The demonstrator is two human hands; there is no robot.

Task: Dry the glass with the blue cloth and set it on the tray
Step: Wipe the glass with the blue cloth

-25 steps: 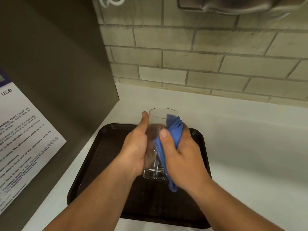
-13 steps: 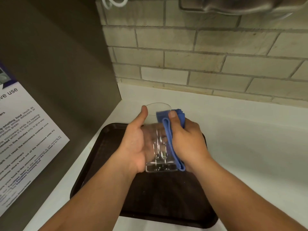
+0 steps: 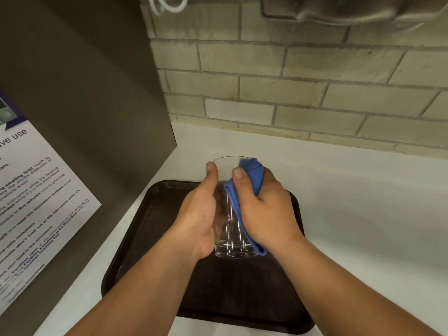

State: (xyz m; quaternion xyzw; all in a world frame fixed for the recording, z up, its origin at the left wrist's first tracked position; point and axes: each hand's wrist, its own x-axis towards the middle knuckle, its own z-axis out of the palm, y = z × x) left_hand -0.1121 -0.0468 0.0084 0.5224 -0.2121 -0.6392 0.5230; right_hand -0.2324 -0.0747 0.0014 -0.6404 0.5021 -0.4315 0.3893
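A clear drinking glass [image 3: 230, 238] is held above the dark brown tray [image 3: 135, 243], mouth pointing away from me. My left hand [image 3: 198, 214] wraps its left side, thumb up near the rim. My right hand [image 3: 264, 209] presses the blue cloth [image 3: 252, 180] against the glass's right side, thumb on the cloth. The cloth runs down the glass wall to near its base. Whether the glass base touches the tray I cannot tell.
The tray sits on a white counter [image 3: 363, 214]. A dark appliance side with a printed notice [image 3: 31, 202] stands close on the left. A tiled wall [image 3: 291, 93] rises behind, with a metal fixture [image 3: 339, 10] overhead at the top right.
The right hand slid the cloth up the glass toward its rim, then stayed there. The glass tilted slightly in the left hand.
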